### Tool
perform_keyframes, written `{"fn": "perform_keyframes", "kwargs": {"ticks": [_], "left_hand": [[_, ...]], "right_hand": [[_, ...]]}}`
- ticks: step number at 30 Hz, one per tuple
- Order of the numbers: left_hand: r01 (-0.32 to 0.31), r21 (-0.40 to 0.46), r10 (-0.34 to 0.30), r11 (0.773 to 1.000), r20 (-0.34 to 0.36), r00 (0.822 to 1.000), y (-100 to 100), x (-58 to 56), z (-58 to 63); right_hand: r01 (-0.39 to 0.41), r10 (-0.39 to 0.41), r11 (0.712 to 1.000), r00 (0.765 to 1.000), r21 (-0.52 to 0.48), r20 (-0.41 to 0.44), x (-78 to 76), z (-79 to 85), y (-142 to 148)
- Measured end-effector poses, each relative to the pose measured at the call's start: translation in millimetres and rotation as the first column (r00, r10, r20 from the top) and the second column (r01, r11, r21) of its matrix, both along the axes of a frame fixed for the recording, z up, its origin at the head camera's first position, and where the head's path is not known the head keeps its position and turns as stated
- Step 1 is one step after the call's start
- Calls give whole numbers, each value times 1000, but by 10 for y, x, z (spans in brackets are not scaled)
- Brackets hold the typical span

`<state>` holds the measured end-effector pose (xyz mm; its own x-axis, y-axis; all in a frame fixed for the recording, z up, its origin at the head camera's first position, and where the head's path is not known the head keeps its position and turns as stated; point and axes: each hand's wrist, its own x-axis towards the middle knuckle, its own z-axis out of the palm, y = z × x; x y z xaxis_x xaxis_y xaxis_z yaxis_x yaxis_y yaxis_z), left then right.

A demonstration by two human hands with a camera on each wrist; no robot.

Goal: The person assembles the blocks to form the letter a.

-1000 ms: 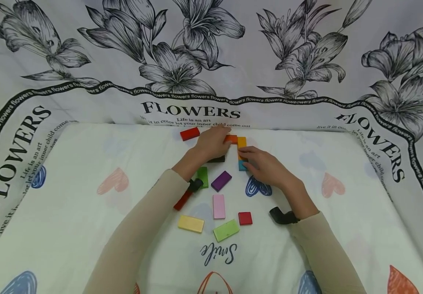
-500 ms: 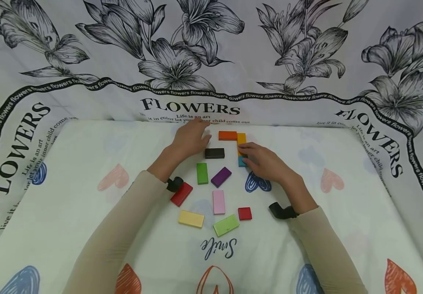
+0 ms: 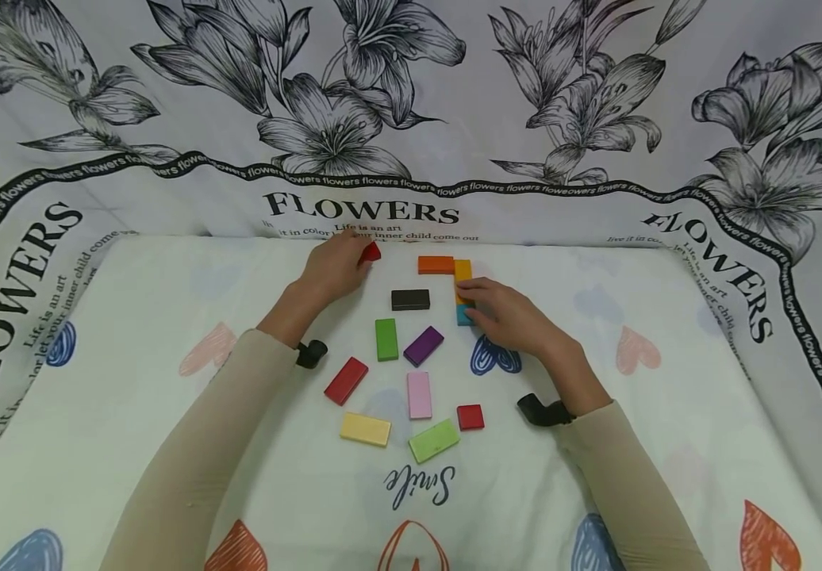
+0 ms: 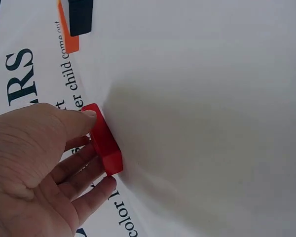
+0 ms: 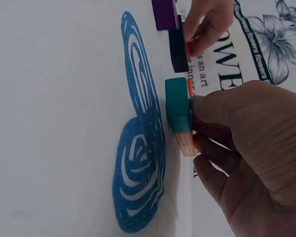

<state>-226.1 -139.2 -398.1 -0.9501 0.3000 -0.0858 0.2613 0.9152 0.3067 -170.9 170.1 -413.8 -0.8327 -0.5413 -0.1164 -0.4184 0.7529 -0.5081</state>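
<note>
My left hand (image 3: pixel 334 266) pinches a red block (image 4: pixel 106 140) between thumb and fingers at the cloth's far side, left of the other blocks. In the left wrist view the block is tilted. My right hand (image 3: pixel 507 313), fingers loosely bent, touches a yellow-orange block (image 3: pixel 462 270) and a blue block (image 3: pixel 464 316) standing end to end. In the right wrist view its thumb lies against the blue block (image 5: pixel 177 103). An orange block (image 3: pixel 435 265) lies crosswise at the yellow-orange block's far end. Below it is a black block (image 3: pixel 410 300).
Nearer me lie a green block (image 3: pixel 386 339), a purple block (image 3: pixel 424 346), a pink block (image 3: pixel 420 395), a long red block (image 3: pixel 346 381), a pale yellow block (image 3: pixel 365 429), a light green block (image 3: pixel 435 441) and a small red block (image 3: pixel 470 418). The white printed cloth (image 3: pixel 561 492) lies beneath them.
My left hand has moved left from the orange block to the red block at the far side and picked at it, turning it. My right hand stays at the yellow-orange and blue blocks.
</note>
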Motion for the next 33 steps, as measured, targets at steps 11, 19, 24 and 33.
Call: {"fn": "perform_keyframes", "kwargs": {"ticks": [11, 19, 24, 33], "left_hand": [[-11, 16, 11, 1000, -17, 1000, -7, -32, -92], [-6, 41, 7, 999, -8, 1000, 31, -58, -74], [22, 76, -23, 997, 13, 1000, 104, -74, -66], [42, 103, -48, 994, 49, 998, 203, -53, -48]], "right_hand": [[5, -5, 1000, 1000, -2, -6, 28, -31, -12], [-9, 9, 1000, 1000, 10, -23, 18, 3, 3], [-18, 19, 1000, 999, 13, -37, 8, 23, 17], [-8, 8, 1000, 1000, -8, -11, 17, 7, 1]]}}
